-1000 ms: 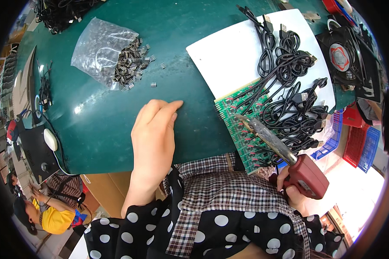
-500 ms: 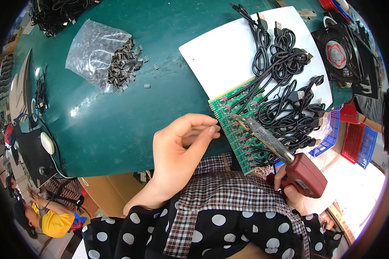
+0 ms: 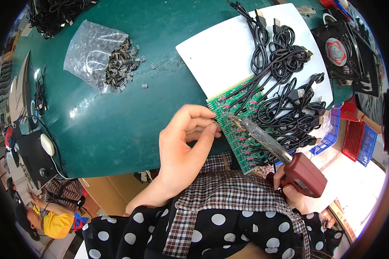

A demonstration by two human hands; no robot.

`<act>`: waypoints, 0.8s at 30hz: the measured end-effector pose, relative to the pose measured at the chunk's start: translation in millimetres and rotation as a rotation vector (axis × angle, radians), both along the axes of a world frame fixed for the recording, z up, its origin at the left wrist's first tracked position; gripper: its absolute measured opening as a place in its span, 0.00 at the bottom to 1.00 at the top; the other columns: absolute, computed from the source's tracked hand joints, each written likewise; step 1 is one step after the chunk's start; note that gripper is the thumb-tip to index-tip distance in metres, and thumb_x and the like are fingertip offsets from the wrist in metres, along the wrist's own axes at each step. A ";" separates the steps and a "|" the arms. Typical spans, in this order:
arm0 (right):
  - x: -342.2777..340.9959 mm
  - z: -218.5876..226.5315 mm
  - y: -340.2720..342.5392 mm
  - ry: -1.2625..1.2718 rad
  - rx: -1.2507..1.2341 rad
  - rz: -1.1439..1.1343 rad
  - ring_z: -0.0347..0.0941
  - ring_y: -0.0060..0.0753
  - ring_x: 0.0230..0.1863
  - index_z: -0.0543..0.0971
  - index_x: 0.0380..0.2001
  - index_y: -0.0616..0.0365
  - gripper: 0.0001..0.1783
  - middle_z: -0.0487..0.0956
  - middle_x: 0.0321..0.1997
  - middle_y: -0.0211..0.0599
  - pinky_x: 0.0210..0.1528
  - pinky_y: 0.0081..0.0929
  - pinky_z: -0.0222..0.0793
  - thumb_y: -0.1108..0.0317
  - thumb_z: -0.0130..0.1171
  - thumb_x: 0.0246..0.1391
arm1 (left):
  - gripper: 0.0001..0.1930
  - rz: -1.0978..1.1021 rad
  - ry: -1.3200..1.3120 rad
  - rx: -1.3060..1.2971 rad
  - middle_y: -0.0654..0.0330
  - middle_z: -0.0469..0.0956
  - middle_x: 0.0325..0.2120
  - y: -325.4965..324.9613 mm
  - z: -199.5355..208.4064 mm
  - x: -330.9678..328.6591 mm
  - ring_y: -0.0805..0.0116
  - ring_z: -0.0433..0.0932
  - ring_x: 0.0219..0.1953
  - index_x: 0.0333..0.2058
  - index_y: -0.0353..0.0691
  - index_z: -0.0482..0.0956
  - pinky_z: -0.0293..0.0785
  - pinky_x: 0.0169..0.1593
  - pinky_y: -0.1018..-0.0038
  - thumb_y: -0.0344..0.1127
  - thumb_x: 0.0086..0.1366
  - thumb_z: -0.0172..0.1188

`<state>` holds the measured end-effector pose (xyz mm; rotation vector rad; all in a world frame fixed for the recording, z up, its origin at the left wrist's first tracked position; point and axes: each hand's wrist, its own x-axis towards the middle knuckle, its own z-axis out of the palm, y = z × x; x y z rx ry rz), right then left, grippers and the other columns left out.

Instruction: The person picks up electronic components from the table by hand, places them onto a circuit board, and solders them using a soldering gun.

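A green circuit board panel [image 3: 236, 142] lies near the table's front edge, with black USB cables [image 3: 285, 103] running from it in coiled bundles. My right hand [image 3: 290, 190] is wrapped round the dark red handle of a soldering gun [image 3: 307, 175]. The gun's metal tip rests over or on the upper part of the board; contact is hard to tell. At the board's left edge, my left hand [image 3: 188, 138] has thumb and fingers drawn together in a pinch. Whatever may sit between those fingertips is too small to make out.
A clear plastic bag [image 3: 90, 54] spills small metal pin connectors [image 3: 122, 67] onto the green table. White sheeting [image 3: 220, 52] lies under the cables. A black fan [image 3: 336, 54] stands at right, a black control box [image 3: 33, 149] at left. Another person in yellow [image 3: 58, 222] sits at lower left.
My left hand has shifted slightly right and up, closer against the board's edge. The soldering gun stays nearly in place, its tip slightly further left in view.
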<state>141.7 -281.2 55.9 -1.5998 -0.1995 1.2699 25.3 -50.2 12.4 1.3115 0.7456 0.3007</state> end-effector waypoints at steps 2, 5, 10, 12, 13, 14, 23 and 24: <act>-1.7 -0.6 -0.2 0.004 -0.017 -0.042 0.70 0.22 0.25 0.70 0.36 0.65 0.27 0.74 0.26 0.34 0.28 0.16 0.64 0.62 0.69 0.33 | 0.08 0.021 -0.073 -0.115 0.58 0.76 0.28 1.5 -1.1 1.3 0.75 0.76 0.32 0.36 0.33 0.66 0.73 0.36 0.80 0.18 0.57 0.49; -4.2 -0.1 -0.2 0.032 0.010 -0.070 0.70 0.22 0.26 0.70 0.37 0.66 0.29 0.74 0.27 0.34 0.29 0.16 0.64 0.62 0.69 0.32 | 0.08 0.008 -0.077 -0.127 0.59 0.76 0.28 2.1 -1.1 2.6 0.76 0.76 0.31 0.34 0.34 0.63 0.73 0.36 0.81 0.17 0.57 0.48; -8.1 -1.2 -4.0 0.041 -0.020 -0.132 0.70 0.22 0.26 0.70 0.38 0.66 0.29 0.74 0.28 0.34 0.30 0.17 0.65 0.62 0.69 0.32 | 0.07 0.045 -0.098 -0.135 0.60 0.75 0.27 -2.8 -2.0 4.9 0.77 0.75 0.31 0.33 0.34 0.64 0.72 0.36 0.81 0.18 0.57 0.49; -7.4 -4.9 -6.2 0.031 -0.016 -0.096 0.70 0.22 0.26 0.71 0.37 0.65 0.28 0.74 0.28 0.33 0.30 0.17 0.65 0.62 0.68 0.32 | 0.07 0.048 -0.090 -0.125 0.60 0.75 0.27 -4.3 -2.9 4.9 0.77 0.75 0.31 0.33 0.35 0.64 0.72 0.36 0.81 0.18 0.57 0.48; -6.4 -6.2 -7.3 0.001 0.004 -0.051 0.70 0.22 0.26 0.71 0.36 0.64 0.27 0.74 0.28 0.33 0.30 0.18 0.65 0.61 0.68 0.32 | 0.06 0.064 -0.095 -0.116 0.61 0.74 0.26 -5.1 -3.5 5.0 0.77 0.75 0.31 0.32 0.35 0.63 0.72 0.36 0.81 0.18 0.57 0.48; -5.3 -9.7 -7.2 0.021 -0.011 -0.058 0.70 0.22 0.26 0.71 0.36 0.64 0.27 0.74 0.28 0.33 0.30 0.18 0.65 0.61 0.68 0.32 | 0.06 0.081 -0.099 -0.107 0.61 0.74 0.25 -5.8 -4.1 5.0 0.77 0.75 0.30 0.32 0.35 0.63 0.72 0.36 0.81 0.19 0.58 0.48; -3.4 -7.5 -8.8 -0.154 -0.096 0.101 0.70 0.28 0.25 0.75 0.28 0.61 0.23 0.72 0.25 0.31 0.30 0.23 0.63 0.55 0.63 0.30 | 0.06 0.052 -0.091 -0.065 0.62 0.73 0.25 -5.9 -8.3 3.6 0.78 0.74 0.29 0.31 0.35 0.64 0.70 0.35 0.82 0.18 0.57 0.48; -5.0 -10.3 -10.7 -0.191 -0.080 0.093 0.70 0.29 0.26 0.75 0.29 0.61 0.22 0.72 0.26 0.32 0.31 0.24 0.64 0.56 0.63 0.30 | 0.06 0.051 -0.101 -0.061 0.62 0.73 0.25 -6.1 -8.6 3.7 0.78 0.74 0.29 0.31 0.35 0.64 0.70 0.35 0.82 0.18 0.57 0.48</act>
